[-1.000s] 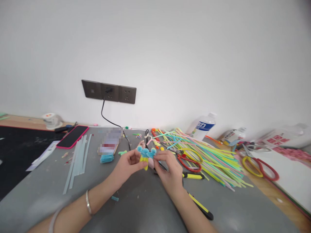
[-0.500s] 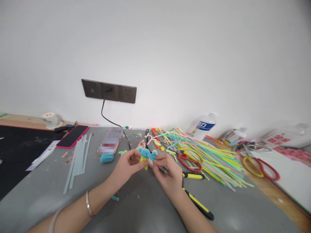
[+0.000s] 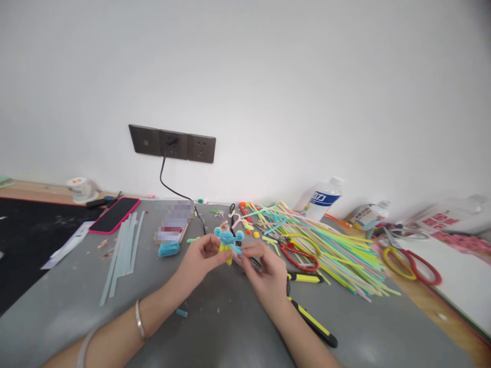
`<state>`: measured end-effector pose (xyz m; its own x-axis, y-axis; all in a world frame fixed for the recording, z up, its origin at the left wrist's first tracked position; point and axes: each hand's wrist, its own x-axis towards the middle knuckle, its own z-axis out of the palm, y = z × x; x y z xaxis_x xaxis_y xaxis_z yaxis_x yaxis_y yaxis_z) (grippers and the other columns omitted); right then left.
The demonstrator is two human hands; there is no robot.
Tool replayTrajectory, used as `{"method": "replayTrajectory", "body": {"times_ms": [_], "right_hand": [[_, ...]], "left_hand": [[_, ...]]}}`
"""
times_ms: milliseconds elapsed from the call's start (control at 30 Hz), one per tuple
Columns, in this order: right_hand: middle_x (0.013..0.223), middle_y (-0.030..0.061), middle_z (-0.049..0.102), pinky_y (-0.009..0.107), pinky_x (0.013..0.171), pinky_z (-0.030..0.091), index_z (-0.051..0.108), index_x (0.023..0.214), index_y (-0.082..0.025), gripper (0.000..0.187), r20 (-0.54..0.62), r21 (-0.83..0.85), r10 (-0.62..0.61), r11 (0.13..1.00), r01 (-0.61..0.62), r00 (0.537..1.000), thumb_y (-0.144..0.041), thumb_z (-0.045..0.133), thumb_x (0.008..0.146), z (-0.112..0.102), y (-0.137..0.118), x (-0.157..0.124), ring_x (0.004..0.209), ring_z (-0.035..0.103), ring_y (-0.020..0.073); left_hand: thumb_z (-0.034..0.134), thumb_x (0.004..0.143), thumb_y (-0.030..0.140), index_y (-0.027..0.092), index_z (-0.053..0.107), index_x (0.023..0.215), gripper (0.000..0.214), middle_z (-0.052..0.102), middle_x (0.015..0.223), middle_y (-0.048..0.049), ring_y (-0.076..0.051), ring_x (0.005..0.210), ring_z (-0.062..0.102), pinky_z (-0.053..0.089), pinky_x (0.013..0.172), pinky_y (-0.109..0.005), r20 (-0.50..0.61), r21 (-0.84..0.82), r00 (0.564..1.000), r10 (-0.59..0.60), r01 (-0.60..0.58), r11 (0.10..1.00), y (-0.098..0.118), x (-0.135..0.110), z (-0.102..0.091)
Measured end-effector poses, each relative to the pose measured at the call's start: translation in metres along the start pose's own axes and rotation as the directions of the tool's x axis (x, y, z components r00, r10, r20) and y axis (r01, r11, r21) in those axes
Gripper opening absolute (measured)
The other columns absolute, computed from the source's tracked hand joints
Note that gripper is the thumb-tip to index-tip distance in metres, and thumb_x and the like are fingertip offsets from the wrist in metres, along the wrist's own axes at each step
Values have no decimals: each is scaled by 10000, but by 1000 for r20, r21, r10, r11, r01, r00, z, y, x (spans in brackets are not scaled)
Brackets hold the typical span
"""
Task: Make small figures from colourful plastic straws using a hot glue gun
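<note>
Between my hands, above the grey tabletop, is a small pipe cleaner figure (image 3: 229, 238), blue with two round coils on top and a yellow part below. My left hand (image 3: 205, 255) pinches its yellow lower part from the left. The fingertips of my right hand (image 3: 264, 268) are closed on a blue end at its lower right. My fingers hide part of the figure. Behind and below my right hand lie pliers with yellow and black handles (image 3: 312, 322). A short blue piece (image 3: 181, 312) rests on the table near my left wrist.
Colourful pipe cleaners (image 3: 337, 250) spread at the right, beside red-and-yellow scissors (image 3: 301, 255). More scissors (image 3: 416, 266) lie farther right. Bottles (image 3: 320, 199) stand by the wall. To the left are pale translucent sticks (image 3: 125, 250), a pink-edged phone (image 3: 115, 215), another phone (image 3: 174, 225) and a blue bundle (image 3: 169, 249).
The figure has turned so its two coils face me more plainly, and it has shifted slightly left and up. My right hand has moved a little left; my left hand stays nearly in place.
</note>
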<state>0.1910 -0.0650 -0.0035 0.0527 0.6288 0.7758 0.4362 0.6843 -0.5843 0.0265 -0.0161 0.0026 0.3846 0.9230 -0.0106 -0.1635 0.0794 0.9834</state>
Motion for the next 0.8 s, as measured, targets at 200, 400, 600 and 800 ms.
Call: {"method": "replayTrajectory", "body": {"times_ms": [200,400,600,800], "right_hand": [[705,5,628,231,577,479,616,808,-202,90,5,219,381,902,-373,925,-250,657,873,3,2,-1,626,607,137],[607,-16,557,227,515,407,603,742,-184,308,118,373,536,757,-537,836,-461,724,802,5,3,4,541,505,118],[601,-16,587,229,538,416,599,736,-184,323,253,440,604,624,-646,756,-471,735,795,5,10,0,536,516,113],[616,-16,605,218,544,409,609,734,-182,321,280,496,631,550,-672,723,-462,761,774,7,12,-1,547,520,106]], "left_hand": [[850,615,422,171,565,707,391,588,639,45,-120,631,566,446,631,-236,25,-14,1000,2,-1,1000,-1,-1,2],[855,614,417,163,567,717,398,563,639,50,-109,623,529,414,616,-226,32,0,999,3,-3,1000,-5,-1,0],[860,613,419,159,581,728,399,568,650,45,-115,636,534,417,628,-233,41,-7,999,6,-6,1000,-5,-1,-1],[865,608,414,161,579,726,400,565,652,45,-115,636,525,417,625,-231,50,-12,999,20,-19,1000,-3,-1,-1]]}}
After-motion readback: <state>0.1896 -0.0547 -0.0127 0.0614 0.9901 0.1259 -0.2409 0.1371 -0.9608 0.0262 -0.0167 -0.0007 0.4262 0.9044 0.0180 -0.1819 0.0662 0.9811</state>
